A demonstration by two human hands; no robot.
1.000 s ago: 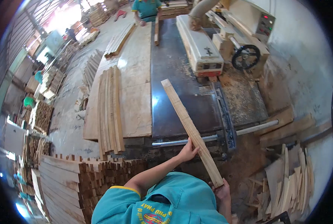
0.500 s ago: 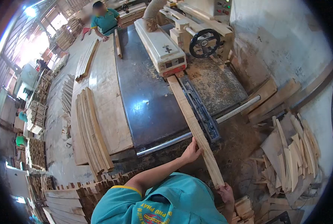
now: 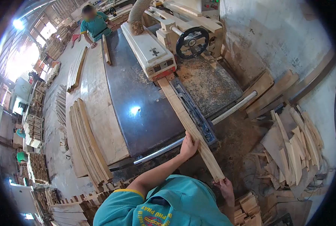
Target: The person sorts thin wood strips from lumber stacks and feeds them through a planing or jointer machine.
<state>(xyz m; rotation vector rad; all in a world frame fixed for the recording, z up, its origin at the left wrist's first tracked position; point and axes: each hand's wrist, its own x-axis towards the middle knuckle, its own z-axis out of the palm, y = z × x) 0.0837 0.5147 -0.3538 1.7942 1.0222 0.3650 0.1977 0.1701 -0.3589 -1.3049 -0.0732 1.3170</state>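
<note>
Listed: one dark machine table, surmounted by a white machine housing, to whose red-trimmed front one long wooden plank is laid, clasped along its left edge by the left hand and gripped at its near end by the right hand.

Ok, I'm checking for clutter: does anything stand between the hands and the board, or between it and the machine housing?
Nothing visible does: the left hand touches the side of the board, the right hand holds its near end, and the board runs up to the machine housing. What's beneath is hidden.
</note>
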